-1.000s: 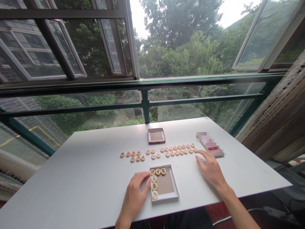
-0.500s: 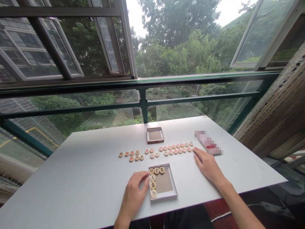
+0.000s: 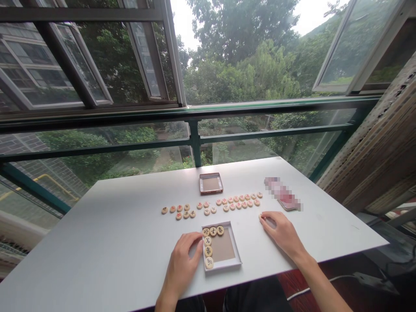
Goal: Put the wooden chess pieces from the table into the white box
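"Trees (image 3: 234, 56) fill the open window beyond that green railing (image 3: 195, 143). What's on the table (image 3: 130, 242)?"

"It's white, with two hands over it. The left hand (image 3: 184, 255) is at the open box (image 3: 225, 248) near the front edge, thumb and forefinger spread, tips at its left wall."

"And the right hand (image 3: 281, 232)?"

"Right of the box and apart from it, thumb and fingertips pinching something small."

"What else?"

"Farther back, a phone (image 3: 284, 195), too blurred to read, and a brown-edged tray (image 3: 211, 184). Between tray and box, round game pieces (image 3: 230, 199) lie in short rows, some marked red, some black."

"Any inside the box?"

"Six discs (image 3: 208, 251) with black characters: three along the far wall, three more down the left."

"And the pinched thing?"

"One pale piece (image 3: 260, 216), just in front of the rows' right end."
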A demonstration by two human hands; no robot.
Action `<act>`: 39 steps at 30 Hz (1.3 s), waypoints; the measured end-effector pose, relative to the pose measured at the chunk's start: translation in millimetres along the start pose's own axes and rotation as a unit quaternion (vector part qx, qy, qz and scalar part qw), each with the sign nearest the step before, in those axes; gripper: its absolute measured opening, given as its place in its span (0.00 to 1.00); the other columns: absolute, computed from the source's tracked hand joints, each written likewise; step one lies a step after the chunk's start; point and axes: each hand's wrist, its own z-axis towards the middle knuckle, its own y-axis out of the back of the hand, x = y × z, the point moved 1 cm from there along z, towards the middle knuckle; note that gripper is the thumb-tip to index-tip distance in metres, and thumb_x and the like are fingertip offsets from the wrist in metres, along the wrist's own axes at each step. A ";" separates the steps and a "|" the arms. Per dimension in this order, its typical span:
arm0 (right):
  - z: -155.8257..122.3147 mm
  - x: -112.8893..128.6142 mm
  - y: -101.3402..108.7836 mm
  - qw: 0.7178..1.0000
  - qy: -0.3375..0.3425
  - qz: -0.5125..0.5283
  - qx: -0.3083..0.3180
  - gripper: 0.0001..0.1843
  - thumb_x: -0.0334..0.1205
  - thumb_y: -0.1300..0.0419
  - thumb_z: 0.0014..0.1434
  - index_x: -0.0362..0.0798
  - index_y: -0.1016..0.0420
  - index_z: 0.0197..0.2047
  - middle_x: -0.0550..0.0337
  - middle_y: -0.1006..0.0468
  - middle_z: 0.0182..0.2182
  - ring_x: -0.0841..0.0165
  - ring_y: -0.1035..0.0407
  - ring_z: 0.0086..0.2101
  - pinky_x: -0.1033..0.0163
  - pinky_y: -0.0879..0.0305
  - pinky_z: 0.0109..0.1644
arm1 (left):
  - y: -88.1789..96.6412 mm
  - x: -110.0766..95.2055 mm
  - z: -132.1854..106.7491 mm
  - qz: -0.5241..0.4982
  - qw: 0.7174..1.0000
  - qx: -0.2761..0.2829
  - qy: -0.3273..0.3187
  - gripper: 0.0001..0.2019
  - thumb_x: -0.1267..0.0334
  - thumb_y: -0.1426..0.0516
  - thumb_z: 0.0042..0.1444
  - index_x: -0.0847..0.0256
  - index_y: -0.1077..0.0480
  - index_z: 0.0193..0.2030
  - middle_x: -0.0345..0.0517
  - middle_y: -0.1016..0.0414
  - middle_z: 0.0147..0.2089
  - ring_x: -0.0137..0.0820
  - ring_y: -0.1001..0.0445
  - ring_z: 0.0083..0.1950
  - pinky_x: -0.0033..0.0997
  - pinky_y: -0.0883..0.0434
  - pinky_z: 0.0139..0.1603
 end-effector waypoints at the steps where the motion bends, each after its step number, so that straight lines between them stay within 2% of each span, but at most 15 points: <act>1: -2.3 4.6 -1.1 1.000 0.007 0.023 0.004 0.11 0.47 0.42 0.65 0.51 0.23 0.43 0.53 0.19 0.44 0.57 0.25 0.45 0.48 0.28 0.51 | -0.1 0.0 0.0 0.001 1.000 -0.001 -0.001 0.11 0.57 0.47 0.66 0.52 0.26 0.49 0.46 0.22 0.50 0.38 0.24 0.52 0.42 0.24 0.54; 6: -6.0 38.8 -7.5 0.991 0.038 0.128 -0.013 0.11 0.43 0.42 0.66 0.51 0.25 0.49 0.53 0.22 0.47 0.61 0.24 0.40 0.52 0.24 0.48 | -0.6 0.6 0.6 0.002 1.000 0.000 -0.001 0.10 0.57 0.47 0.66 0.51 0.26 0.49 0.45 0.22 0.49 0.38 0.24 0.52 0.41 0.24 0.54; 11: 2.5 75.1 -20.1 0.978 0.037 0.206 0.002 0.15 0.41 0.42 0.66 0.53 0.26 0.55 0.53 0.25 0.48 0.62 0.24 0.42 0.53 0.22 0.48 | -0.7 1.5 0.4 0.000 1.000 0.002 0.001 0.11 0.57 0.47 0.66 0.52 0.26 0.49 0.46 0.22 0.50 0.38 0.24 0.52 0.42 0.25 0.54; 16: 8.2 96.8 -39.2 0.960 0.019 0.279 0.004 0.13 0.42 0.40 0.65 0.53 0.23 0.52 0.52 0.27 0.46 0.61 0.26 0.45 0.53 0.21 0.48 | -0.6 1.2 0.7 0.000 1.000 0.002 -0.002 0.11 0.56 0.47 0.67 0.52 0.25 0.49 0.46 0.22 0.49 0.39 0.24 0.52 0.42 0.24 0.54; 21: 5.4 98.6 -52.2 0.950 -0.008 0.311 0.034 0.13 0.46 0.41 0.65 0.53 0.23 0.50 0.52 0.25 0.47 0.60 0.26 0.46 0.53 0.21 0.48 | 0.2 0.1 1.5 0.000 1.000 -0.003 -0.005 0.11 0.56 0.47 0.67 0.52 0.25 0.49 0.47 0.22 0.49 0.39 0.23 0.51 0.41 0.23 0.52; 29: -2.9 84.6 -52.0 0.935 -0.084 0.329 0.098 0.16 0.48 0.39 0.63 0.51 0.24 0.51 0.53 0.21 0.46 0.63 0.24 0.42 0.56 0.24 0.50 | -0.5 0.6 1.0 0.000 1.000 0.006 0.004 0.11 0.56 0.47 0.67 0.52 0.25 0.49 0.47 0.22 0.50 0.39 0.24 0.52 0.43 0.24 0.54; 39: -4.2 81.1 -54.1 0.915 -0.120 0.372 0.100 0.17 0.50 0.36 0.61 0.50 0.22 0.49 0.52 0.19 0.45 0.59 0.23 0.45 0.53 0.25 0.52 | -1.9 2.4 1.0 0.011 1.000 -0.003 -0.001 0.11 0.56 0.47 0.67 0.52 0.25 0.49 0.48 0.22 0.49 0.40 0.24 0.52 0.43 0.23 0.53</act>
